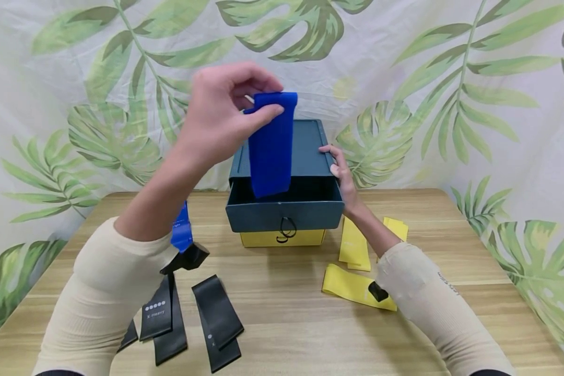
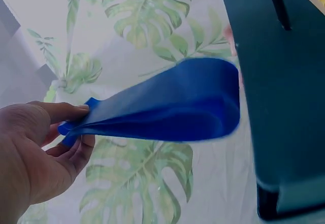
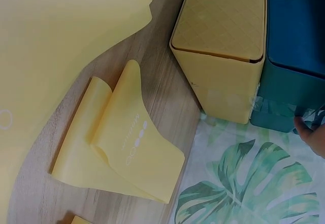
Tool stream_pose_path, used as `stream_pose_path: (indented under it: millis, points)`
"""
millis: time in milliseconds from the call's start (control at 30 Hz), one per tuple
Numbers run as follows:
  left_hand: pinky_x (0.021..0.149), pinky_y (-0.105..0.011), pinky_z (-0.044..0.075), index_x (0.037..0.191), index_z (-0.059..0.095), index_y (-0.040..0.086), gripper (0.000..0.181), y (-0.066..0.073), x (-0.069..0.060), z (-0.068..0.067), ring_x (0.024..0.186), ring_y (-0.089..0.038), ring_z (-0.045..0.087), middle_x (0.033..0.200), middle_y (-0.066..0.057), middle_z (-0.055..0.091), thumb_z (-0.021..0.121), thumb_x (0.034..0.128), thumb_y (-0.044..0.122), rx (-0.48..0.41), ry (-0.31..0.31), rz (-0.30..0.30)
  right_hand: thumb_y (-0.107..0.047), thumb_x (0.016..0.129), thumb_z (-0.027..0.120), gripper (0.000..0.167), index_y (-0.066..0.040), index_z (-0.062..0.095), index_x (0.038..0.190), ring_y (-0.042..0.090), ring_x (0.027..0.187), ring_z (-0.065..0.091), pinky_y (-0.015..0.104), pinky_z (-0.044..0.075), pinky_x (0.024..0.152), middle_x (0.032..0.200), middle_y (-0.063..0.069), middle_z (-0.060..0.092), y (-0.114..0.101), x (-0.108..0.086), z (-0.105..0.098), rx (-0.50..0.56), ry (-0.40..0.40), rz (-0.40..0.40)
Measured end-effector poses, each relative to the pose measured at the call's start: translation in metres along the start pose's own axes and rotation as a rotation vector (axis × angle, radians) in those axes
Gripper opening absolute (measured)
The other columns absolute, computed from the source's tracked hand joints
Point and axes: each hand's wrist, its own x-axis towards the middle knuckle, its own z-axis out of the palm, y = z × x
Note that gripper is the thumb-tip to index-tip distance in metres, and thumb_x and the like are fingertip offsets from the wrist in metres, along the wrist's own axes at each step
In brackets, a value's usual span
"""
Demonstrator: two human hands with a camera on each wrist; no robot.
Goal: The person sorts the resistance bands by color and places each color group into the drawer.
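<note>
Above the pulled-out drawer (image 1: pixel 256 218) of a teal box (image 1: pixel 305 149), at the far middle of the table (image 1: pixel 282 297): one blue band (image 1: pixel 272 156), folded lengthwise into a loop.

Grip: left hand (image 1: pixel 232 112), clamped on the band's upper end, thumb on the near face and fingers behind. The band lies below and slightly to the right of this hand.

Governing relation: band over drawer. Long axis close to upright, rounded lower end pointing down and overlapping the drawer's opening in the head view; whether that end dips past the rim cannot be told. The left wrist view shows the loop's two layers parted, their rounded end directed away from the grip.

Nearer hand: the left. The right hand (image 1: pixel 344 172) is lower and farther right, apart from the band, its fingers touching the box's right edge; it grasps no band.

Adjoining items: yellow box (image 1: pixel 263 239), beneath the teal one; cord loop (image 1: pixel 288 230), on the drawer front; yellow bands (image 1: pixel 354 248), right; black bands (image 1: pixel 218 324), near left; second blue band (image 1: pixel 181 235), left, partly hidden by the left arm.
</note>
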Motion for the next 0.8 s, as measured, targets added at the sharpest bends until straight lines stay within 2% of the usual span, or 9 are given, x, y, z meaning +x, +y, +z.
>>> stream_pose_path:
  millis: [100, 267, 333, 400, 500, 600, 700, 800]
  points:
    - [0.085, -0.025, 0.054, 0.116, 0.074, -0.001, 0.023, 0.004, 0.010, 0.008, 0.102, -0.021, 0.069, 0.112, -0.015, 0.074, 0.074, 0.0942, 0.004, 0.045, -0.081, -0.029, -0.023, 0.089, 0.034, 0.053, -0.001, 0.044, 0.136, 0.038, 0.140, 0.027, 0.052, 0.024, 0.113, 0.158, 0.019, 0.025, 0.000, 0.001, 0.000, 0.002, -0.001, 0.003]
    - [0.097, -0.038, 0.055, 0.129, 0.070, 0.000, 0.033, 0.006, 0.025, 0.019, 0.111, -0.029, 0.068, 0.122, -0.018, 0.072, 0.067, 0.0967, 0.003, 0.113, -0.274, -0.116, -0.024, 0.090, 0.034, 0.052, -0.003, 0.043, 0.137, 0.033, 0.131, 0.036, 0.042, 0.034, 0.104, 0.153, 0.017, 0.030, 0.000, 0.002, -0.001, 0.022, -0.018, 0.019]
    - [0.099, -0.040, 0.055, 0.130, 0.069, 0.001, 0.033, 0.007, 0.029, 0.022, 0.113, -0.029, 0.067, 0.122, -0.019, 0.072, 0.065, 0.0973, 0.003, 0.139, -0.338, -0.138, -0.023, 0.090, 0.033, 0.052, -0.003, 0.043, 0.137, 0.030, 0.126, 0.041, 0.038, 0.037, 0.100, 0.150, 0.016, 0.033, -0.001, 0.002, -0.001, 0.029, -0.022, 0.019]
    - [0.098, -0.041, 0.055, 0.130, 0.070, 0.001, 0.033, 0.008, 0.032, 0.025, 0.112, -0.029, 0.067, 0.120, -0.019, 0.072, 0.063, 0.0974, 0.002, 0.165, -0.390, -0.150, -0.024, 0.091, 0.033, 0.051, -0.004, 0.042, 0.137, 0.027, 0.122, 0.044, 0.035, 0.040, 0.098, 0.146, 0.015, 0.036, -0.002, 0.002, -0.001, 0.030, -0.029, 0.018]
    - [0.096, -0.041, 0.056, 0.129, 0.071, 0.003, 0.032, 0.008, 0.034, 0.028, 0.109, -0.029, 0.066, 0.117, -0.019, 0.072, 0.062, 0.0974, 0.001, 0.173, -0.430, -0.164, -0.024, 0.091, 0.032, 0.051, -0.005, 0.042, 0.136, 0.023, 0.120, 0.045, 0.033, 0.039, 0.098, 0.143, 0.012, 0.037, -0.002, 0.002, -0.001, 0.017, -0.036, 0.007]
    - [0.096, -0.042, 0.055, 0.128, 0.071, 0.004, 0.031, 0.005, 0.035, 0.030, 0.110, -0.029, 0.065, 0.118, -0.018, 0.070, 0.064, 0.0979, 0.000, 0.103, -0.433, -0.201, -0.025, 0.091, 0.032, 0.049, -0.007, 0.043, 0.136, 0.021, 0.120, 0.044, 0.033, 0.037, 0.100, 0.143, 0.011, 0.038, 0.000, 0.003, -0.002, 0.014, -0.038, -0.004]
    - [0.095, -0.042, 0.056, 0.126, 0.070, 0.002, 0.029, 0.000, 0.033, 0.032, 0.109, -0.031, 0.066, 0.119, -0.019, 0.066, 0.065, 0.0970, -0.003, -0.054, -0.407, -0.259, -0.025, 0.091, 0.033, 0.048, -0.009, 0.045, 0.135, 0.020, 0.118, 0.045, 0.031, 0.039, 0.098, 0.142, 0.010, 0.038, 0.001, 0.003, -0.002, 0.019, -0.036, -0.009]
    - [0.094, -0.041, 0.057, 0.123, 0.069, -0.001, 0.027, -0.006, 0.030, 0.035, 0.107, -0.031, 0.069, 0.115, -0.021, 0.065, 0.066, 0.0961, -0.005, -0.208, -0.367, -0.322, -0.023, 0.093, 0.034, 0.043, -0.011, 0.046, 0.133, 0.017, 0.110, 0.050, 0.028, 0.044, 0.092, 0.133, 0.006, 0.044, 0.003, 0.003, -0.002, 0.055, -0.041, -0.036]
